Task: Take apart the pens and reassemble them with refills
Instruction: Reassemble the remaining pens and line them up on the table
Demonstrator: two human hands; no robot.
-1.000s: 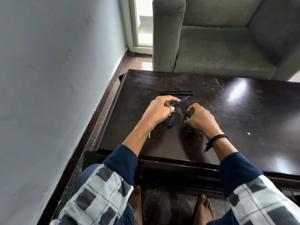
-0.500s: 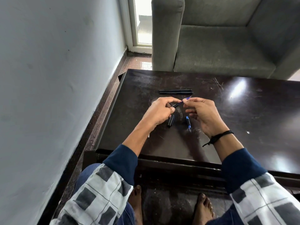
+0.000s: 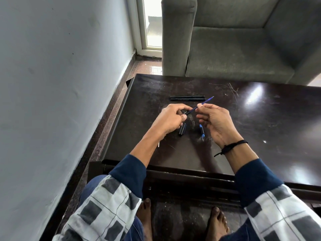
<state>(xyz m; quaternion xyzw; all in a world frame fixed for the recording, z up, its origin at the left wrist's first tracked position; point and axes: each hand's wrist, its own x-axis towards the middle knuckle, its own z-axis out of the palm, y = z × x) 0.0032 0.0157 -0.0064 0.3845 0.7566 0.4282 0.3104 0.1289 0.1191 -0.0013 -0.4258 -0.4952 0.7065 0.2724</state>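
Above the table (image 3: pixel 260 129), the left hand (image 3: pixel 171 119) grips a black barrel (image 3: pixel 188 112); the right hand (image 3: pixel 217 122) pinches the blue refill (image 3: pixel 206 101) jutting from it; the refill should probably slide straight along the barrel's line, never bent; a cap (image 3: pixel 182 129) and a blue piece (image 3: pixel 201 130) lie beneath.

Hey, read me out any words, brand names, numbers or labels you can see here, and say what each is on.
No readable text anywhere in this view.
Black pens on the table: any print is too small to make out.
Pen held by the left hand and right hand, black cap, blue piece: no marking visible.
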